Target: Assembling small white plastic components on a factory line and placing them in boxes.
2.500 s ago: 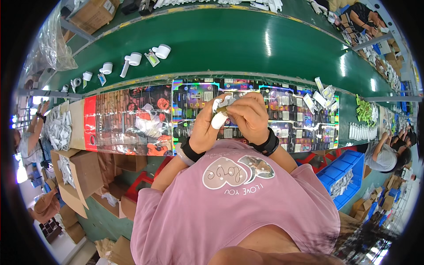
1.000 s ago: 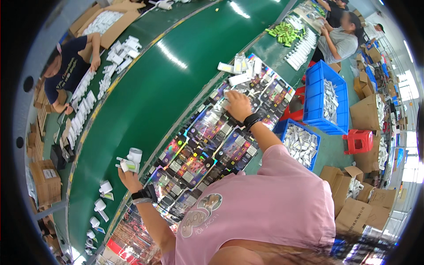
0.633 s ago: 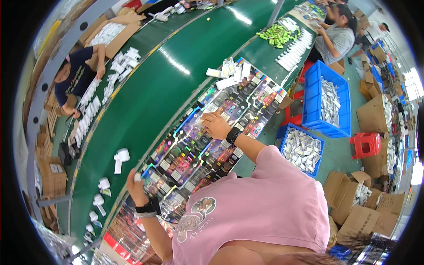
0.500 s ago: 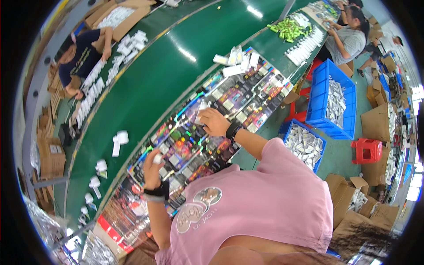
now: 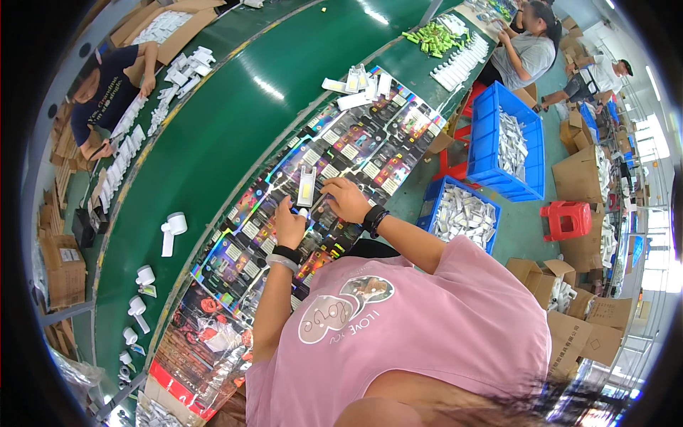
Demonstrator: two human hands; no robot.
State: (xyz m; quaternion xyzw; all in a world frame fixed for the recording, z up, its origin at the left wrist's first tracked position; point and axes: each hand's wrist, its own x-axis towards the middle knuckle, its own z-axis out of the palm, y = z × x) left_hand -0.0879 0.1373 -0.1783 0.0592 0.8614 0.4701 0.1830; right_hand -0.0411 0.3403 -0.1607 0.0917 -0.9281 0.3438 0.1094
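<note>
A flat white light housing [image 5: 306, 186] with a yellow panel lies on the colourful printed mat [image 5: 249, 228], between my hands. At its near end, a small white round piece [image 5: 304, 212] sits at the thumb side of my left hand [image 5: 290, 226], which appears to pinch it; the fingertips partly hide the contact. My right hand [image 5: 347, 200] rests just to the right of the housing, fingers bent and apart, apparently holding nothing. More white housings [image 5: 359, 87], some with yellow panels, lie heaped at the mat's far end.
Beyond the mat runs a green conveyor belt [image 5: 213, 149] carrying white round-headed lamps [image 5: 172, 228] at left. Blue crates [image 5: 530, 153] of white parts and a red stool [image 5: 567, 220] stand to the right. Green pieces [image 5: 434, 37] lie at the far end. Co-workers sit at left and far right.
My right hand has let go of the housing, which now lies upright in view on the mat. My left hand has moved right and up to its near end. The view has shifted slightly.
</note>
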